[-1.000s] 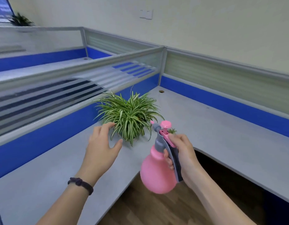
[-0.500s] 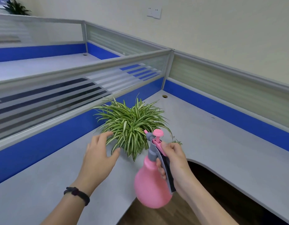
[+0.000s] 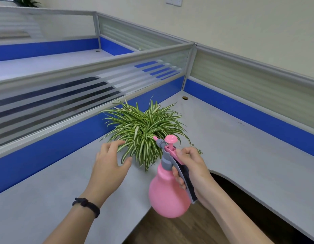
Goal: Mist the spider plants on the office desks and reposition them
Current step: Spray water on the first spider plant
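A bushy green-and-white striped spider plant [image 3: 143, 131] stood on the grey laminate worktop [image 3: 240, 147] against the blue-and-glass partition [image 3: 64, 110] along its back edge. The left hand [image 3: 111, 166] hovered palm-down, fingers [image 3: 117, 144] spread, touching the near leaves. The right hand [image 3: 191, 171] was closed around the round pink plastic spray bottle's [image 3: 167, 192] grey handle, nozzle toward the plant

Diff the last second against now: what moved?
Mostly the head camera tilted down. The right hand brought the pink spray bottle a little closer to the spider plant, nozzle toward the leaves. Unchanged: left hand open at the leaves' left edge, same bottle grip, plant on the desk.
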